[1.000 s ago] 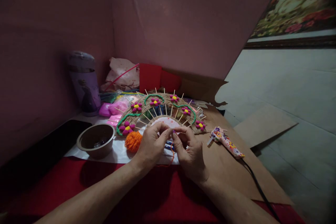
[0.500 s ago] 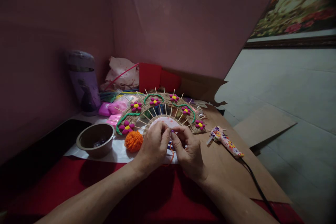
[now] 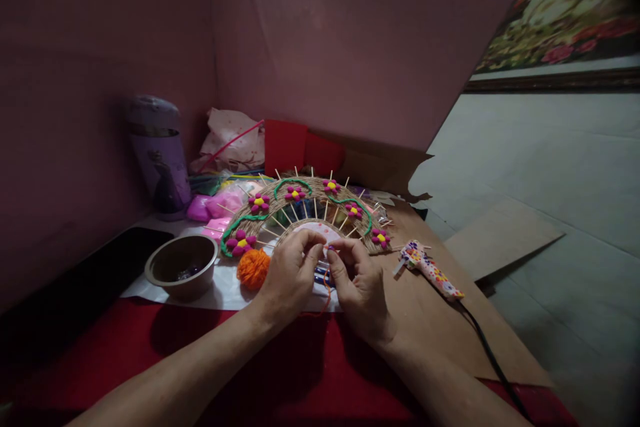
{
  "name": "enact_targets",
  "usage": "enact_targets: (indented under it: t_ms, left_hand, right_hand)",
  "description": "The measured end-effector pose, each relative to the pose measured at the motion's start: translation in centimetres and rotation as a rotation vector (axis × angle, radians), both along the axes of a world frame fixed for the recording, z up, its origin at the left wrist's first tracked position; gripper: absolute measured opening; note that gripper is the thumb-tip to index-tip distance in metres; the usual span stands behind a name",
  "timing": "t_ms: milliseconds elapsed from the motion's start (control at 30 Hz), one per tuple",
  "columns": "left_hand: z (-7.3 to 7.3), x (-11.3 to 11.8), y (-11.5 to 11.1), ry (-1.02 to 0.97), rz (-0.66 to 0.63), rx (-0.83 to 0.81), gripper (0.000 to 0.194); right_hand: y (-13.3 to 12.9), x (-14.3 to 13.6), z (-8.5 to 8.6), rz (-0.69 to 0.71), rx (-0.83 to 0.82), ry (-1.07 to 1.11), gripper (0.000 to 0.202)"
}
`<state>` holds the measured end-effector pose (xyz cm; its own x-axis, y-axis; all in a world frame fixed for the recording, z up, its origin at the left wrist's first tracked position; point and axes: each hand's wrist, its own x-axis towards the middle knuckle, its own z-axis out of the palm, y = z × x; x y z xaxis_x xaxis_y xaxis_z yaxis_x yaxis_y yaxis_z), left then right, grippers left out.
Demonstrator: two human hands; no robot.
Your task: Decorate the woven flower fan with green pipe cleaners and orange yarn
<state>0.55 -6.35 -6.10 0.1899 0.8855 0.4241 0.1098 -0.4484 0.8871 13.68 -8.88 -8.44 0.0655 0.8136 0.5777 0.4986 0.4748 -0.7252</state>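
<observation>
In front of the fan-shaped woven twine piece (image 3: 314, 188), my two hands meet at the fingertips. My right hand (image 3: 364, 290) pinches a tiny purple bead (image 3: 331, 248) between thumb and forefinger. The fingers of my left hand (image 3: 294, 273) close on a bit of orange yarn (image 3: 328, 285) beside the bead; whether the yarn passes through it I cannot tell. A loose length of that yarn dangles below the fingers. The orange yarn ball (image 3: 254, 269) lies just left of my left hand. Purple flowers with yellow centres and green cord decorate the woven piece.
A brown bowl (image 3: 156, 275) with small dark, shiny pieces stands left of the yarn ball. Behind it are a purple tumbler (image 3: 163, 167) and pink bags (image 3: 220, 203). A flower-patterned glue gun (image 3: 431, 270) with a black cord rests on cardboard (image 3: 425, 327) at right.
My fingertips have drawn slightly apart, my left hand shifting a little left. A short stretch of orange yarn now shows between them by the bead.
</observation>
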Motion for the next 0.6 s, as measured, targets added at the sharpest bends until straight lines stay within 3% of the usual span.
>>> enact_targets:
  t_ms: [133,600]
  left_hand:
    - [-0.17,-0.1,0.04,0.039,0.011,0.056,0.013]
    - [-0.08,0.1,0.04,0.1,0.031,0.022,0.015]
  right_hand:
    - [-0.05,-0.01,0.04,0.014,0.016,-0.005,0.014]
    - [-0.22,-0.3,0.44,-0.005,0.06,-0.034,0.017]
